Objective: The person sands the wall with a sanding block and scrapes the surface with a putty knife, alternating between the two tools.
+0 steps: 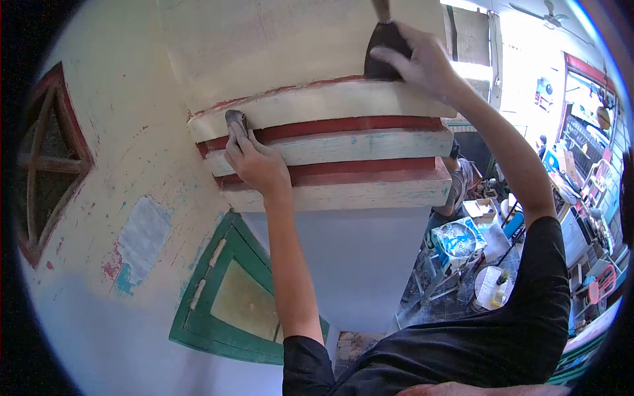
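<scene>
Closest to me, past my black sleeves (pixel 541 284), my left hand (pixel 257 158) reaches up with its fingers bent and drawn together at the tips, against a small dark piece (pixel 235 119) that rests on the top band of the stepped ledge (pixel 330 103); I can't tell exactly what that piece is. My right hand (pixel 426 63), a little blurred, is pinched over the side of a wide dark blade (pixel 383 56), thumb across the front, handle upward, its lower edge just above that band. As I judge it, the step is working the plaster face (pixel 284 43) where it meets the ledge, and the next move calls for a steady, low angle on the blade.

Under the top band run red strips (pixel 356 124) and a white band (pixel 356 145) streaked with pale blue. On the left, the cream wall (pixel 132 112) carries a grey-white patch (pixel 144 228) and paint flecks; a green-framed shutter (pixel 224 340) hangs below. Beyond, another person (pixel 464 181) shows partly behind the ledge. Lower down, a small plant (pixel 503 277) sits on a round white surface (pixel 481 280) amid floor clutter. Farthest off, a ceiling fan (pixel 549 18) hangs near the glare.
</scene>
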Demonstrator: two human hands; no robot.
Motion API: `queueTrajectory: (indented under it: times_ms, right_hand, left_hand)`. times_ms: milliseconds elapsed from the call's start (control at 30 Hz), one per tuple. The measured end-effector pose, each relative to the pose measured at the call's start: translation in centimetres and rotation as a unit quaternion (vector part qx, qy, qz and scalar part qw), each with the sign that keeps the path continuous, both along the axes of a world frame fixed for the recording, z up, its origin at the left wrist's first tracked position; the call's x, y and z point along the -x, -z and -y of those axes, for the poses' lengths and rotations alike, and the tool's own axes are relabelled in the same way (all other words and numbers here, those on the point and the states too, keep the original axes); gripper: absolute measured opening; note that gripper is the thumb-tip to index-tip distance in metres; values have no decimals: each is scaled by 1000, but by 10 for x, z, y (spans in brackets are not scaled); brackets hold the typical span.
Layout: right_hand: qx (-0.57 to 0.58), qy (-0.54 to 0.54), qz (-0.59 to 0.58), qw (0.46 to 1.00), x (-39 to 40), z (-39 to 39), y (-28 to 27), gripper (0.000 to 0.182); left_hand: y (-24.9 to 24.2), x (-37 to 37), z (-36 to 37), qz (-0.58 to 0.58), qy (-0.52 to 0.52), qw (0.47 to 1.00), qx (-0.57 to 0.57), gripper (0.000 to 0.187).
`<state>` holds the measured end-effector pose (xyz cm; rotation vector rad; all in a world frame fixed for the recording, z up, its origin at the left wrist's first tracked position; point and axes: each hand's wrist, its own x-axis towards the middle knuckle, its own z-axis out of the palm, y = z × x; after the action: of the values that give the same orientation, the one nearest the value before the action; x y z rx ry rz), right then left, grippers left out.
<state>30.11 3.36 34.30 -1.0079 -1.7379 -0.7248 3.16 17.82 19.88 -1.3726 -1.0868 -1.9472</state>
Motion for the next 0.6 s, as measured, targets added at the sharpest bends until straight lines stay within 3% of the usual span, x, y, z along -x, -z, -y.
queueTrajectory:
  times_ms: [67,133,267,367,400,567,600]
  right_hand:
    - [-7,19,23,1000,2,0,-1,40]
    - [79,-85,-74,990,-1,-1,-8,40]
    - [15,-32,16,999,-3,-7,1,41]
    - [47,-64,-37,996,-17,2,-7,41]
    - [-5,-33,-6,999,-24,6,-9,42]
    - [26,20,4,999,-32,19,4,41]
    - [25,-34,-23,999,-31,23,1,42]
  left_hand:
    - [0,1,-2,5,11,1000,-11,35]
    - [-1,1,-2,5,10,1000,-13,36]
    - [-1,2,0,4,0,1000,-3,36]
    - [-3,3,5,-6,3,1000,3,35]
    - [-2,3,4,-6,4,1000,4,35]
    - [0,6,-4,-16,-6,999,-27,37]
    - [0,6,-4,-20,-5,999,-27,37]
